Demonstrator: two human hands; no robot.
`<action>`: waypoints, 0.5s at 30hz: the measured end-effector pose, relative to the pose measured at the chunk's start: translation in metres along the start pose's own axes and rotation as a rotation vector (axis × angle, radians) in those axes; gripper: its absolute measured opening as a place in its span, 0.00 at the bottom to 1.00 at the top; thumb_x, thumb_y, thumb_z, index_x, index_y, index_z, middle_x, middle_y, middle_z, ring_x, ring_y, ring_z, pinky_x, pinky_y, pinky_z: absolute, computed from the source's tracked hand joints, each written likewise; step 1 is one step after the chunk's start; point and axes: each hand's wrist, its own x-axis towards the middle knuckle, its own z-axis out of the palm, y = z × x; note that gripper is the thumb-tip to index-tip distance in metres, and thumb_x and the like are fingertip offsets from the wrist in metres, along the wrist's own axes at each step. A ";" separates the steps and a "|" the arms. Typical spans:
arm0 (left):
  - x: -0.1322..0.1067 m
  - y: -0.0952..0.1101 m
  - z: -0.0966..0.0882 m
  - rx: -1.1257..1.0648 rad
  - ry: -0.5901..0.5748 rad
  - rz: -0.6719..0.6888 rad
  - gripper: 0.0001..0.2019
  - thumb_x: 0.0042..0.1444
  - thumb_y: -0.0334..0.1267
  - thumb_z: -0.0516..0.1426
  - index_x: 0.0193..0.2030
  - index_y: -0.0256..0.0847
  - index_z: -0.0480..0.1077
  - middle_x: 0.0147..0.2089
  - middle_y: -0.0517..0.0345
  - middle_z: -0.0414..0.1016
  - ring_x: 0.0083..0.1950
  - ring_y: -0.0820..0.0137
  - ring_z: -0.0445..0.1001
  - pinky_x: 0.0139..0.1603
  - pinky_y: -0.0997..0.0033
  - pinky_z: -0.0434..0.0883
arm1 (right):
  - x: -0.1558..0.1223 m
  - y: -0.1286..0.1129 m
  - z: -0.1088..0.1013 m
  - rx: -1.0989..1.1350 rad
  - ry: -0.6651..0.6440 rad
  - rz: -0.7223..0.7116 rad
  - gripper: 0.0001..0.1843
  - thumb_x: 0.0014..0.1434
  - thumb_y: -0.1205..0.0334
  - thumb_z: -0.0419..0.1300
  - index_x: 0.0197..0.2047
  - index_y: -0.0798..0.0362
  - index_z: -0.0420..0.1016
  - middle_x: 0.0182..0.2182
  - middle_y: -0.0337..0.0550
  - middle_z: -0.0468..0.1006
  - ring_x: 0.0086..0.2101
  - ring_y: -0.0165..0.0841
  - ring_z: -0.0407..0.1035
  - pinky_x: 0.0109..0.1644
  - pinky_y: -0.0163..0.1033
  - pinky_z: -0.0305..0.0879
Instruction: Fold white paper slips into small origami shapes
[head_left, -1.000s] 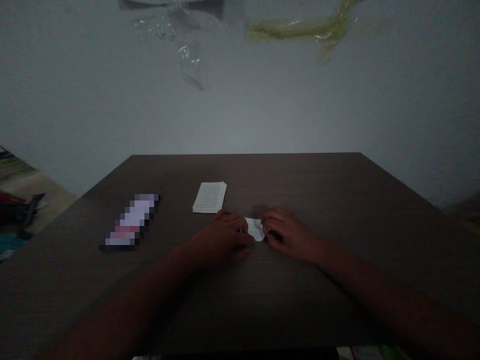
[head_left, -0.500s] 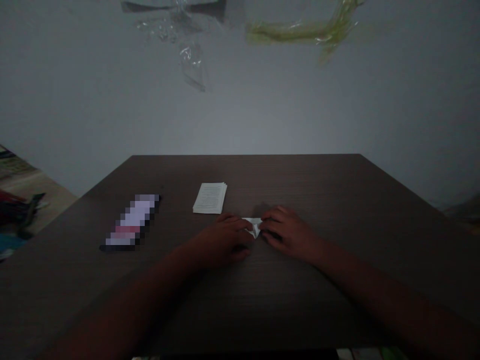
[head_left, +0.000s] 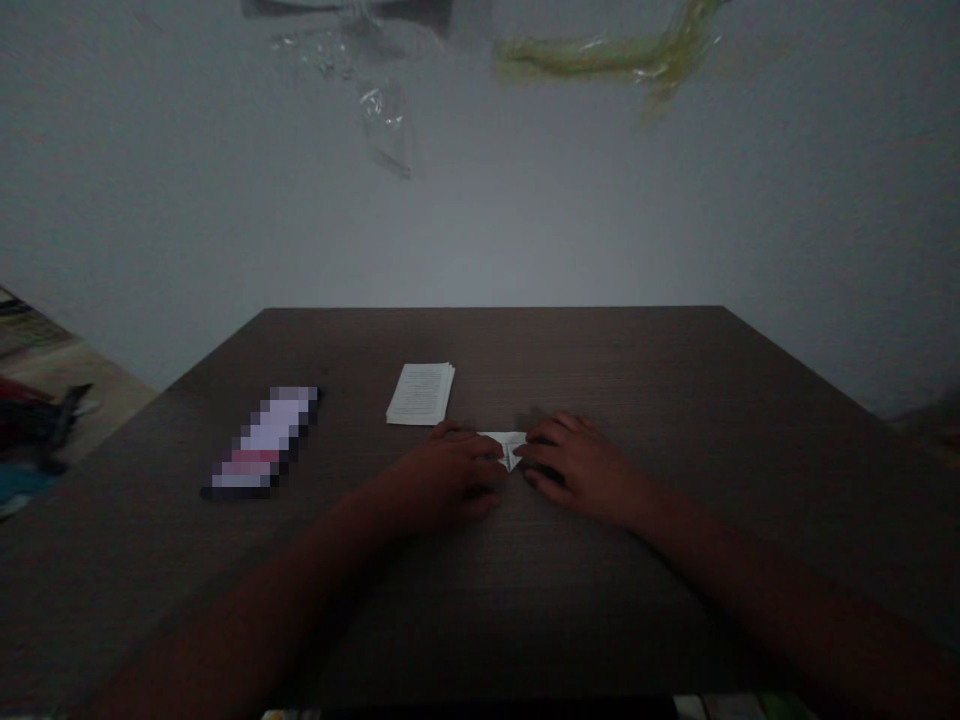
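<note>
Hands [head_left: 450, 478] flanking folded white paper [head_left: 511, 447]

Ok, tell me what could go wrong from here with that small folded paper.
The folded paper sits between the left hand and right hand, so uneven pressure could crumple it or shift its fold. The left hand is close to the stack of paper, so a wide move might knock it askew. The dim light could also hide a misaligned crease.
</note>
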 end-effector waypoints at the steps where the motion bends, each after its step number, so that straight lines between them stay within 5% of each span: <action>1: 0.000 0.000 0.000 0.003 -0.004 -0.005 0.08 0.81 0.34 0.72 0.61 0.47 0.91 0.77 0.46 0.94 0.78 0.45 0.91 0.90 0.35 0.75 | 0.000 0.000 0.000 0.000 -0.001 0.007 0.16 0.86 0.58 0.74 0.71 0.43 0.95 0.63 0.56 0.92 0.65 0.57 0.83 0.74 0.66 0.79; 15: -0.001 0.001 0.000 -0.014 -0.006 -0.032 0.15 0.82 0.35 0.72 0.70 0.49 0.89 0.77 0.47 0.93 0.78 0.46 0.90 0.92 0.33 0.71 | -0.001 -0.002 0.002 -0.043 -0.018 0.005 0.15 0.88 0.54 0.74 0.71 0.42 0.95 0.66 0.56 0.91 0.68 0.57 0.82 0.75 0.66 0.79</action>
